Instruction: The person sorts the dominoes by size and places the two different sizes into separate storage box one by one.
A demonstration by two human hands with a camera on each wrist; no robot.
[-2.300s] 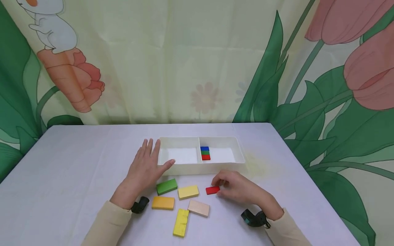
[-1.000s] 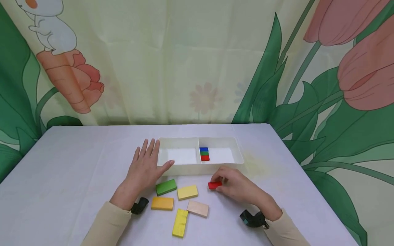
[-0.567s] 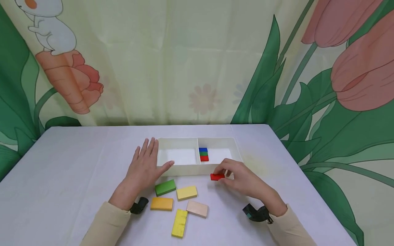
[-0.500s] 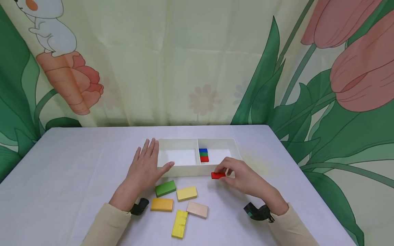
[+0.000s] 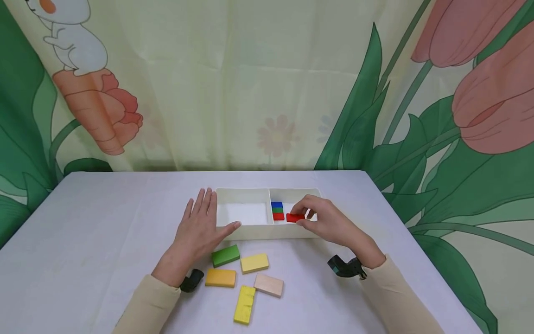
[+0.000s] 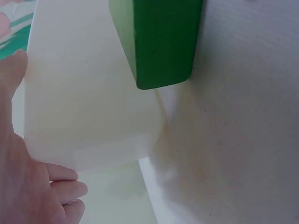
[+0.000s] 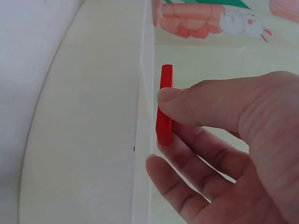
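Your left hand is at the left end of the white tray, fingers straight, thumb at the front rim; not pinching anything. In front of the tray you've got, in order: orange block, green block, bright yellow block, pale yellow block, pinkish block. Blue-green-red row sits against the divider, right compartment. Just right of it: your red block, over that compartment. Can't tell if it touches the floor. Your right hand has it clamped, thumb near mid-length on the near face, fingers behind; its left end sticks out free of your fingertips.
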